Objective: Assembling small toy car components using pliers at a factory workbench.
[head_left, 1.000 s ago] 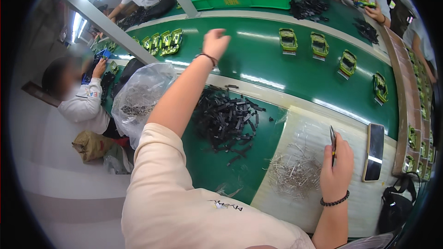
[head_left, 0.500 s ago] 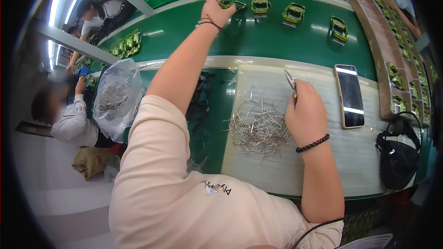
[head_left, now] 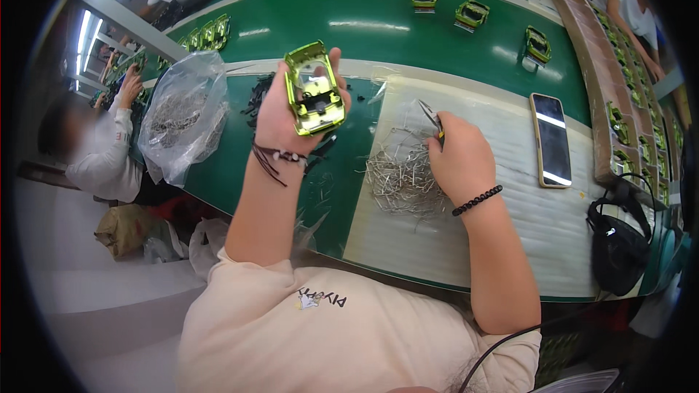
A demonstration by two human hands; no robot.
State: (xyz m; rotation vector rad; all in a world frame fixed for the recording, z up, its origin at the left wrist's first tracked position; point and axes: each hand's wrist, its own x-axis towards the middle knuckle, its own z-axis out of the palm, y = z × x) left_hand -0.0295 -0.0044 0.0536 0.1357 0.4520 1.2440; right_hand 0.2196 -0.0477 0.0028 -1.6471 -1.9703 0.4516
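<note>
My left hand is raised over the near side of the green bench, its fingers curled round a shiny green toy car body shell. The shell's open inside faces up and shows dark parts near its lower end. In my right hand are thin-nosed pliers, tips pointing up and left. Right below them a heap of thin bent metal wire pins lies on the pale mat; my right fingers are close to the heap's right edge.
Three similar green shells stand on the far green surface. A clear plastic bag of metal pieces is at left. A phone, a black bag and a divided carton of green parts are at right. Co-workers sit at left and far right.
My left hand has come back from the far green surface with a car body shell, now held palm up nearer me. My right hand with the pliers has shifted slightly left.
</note>
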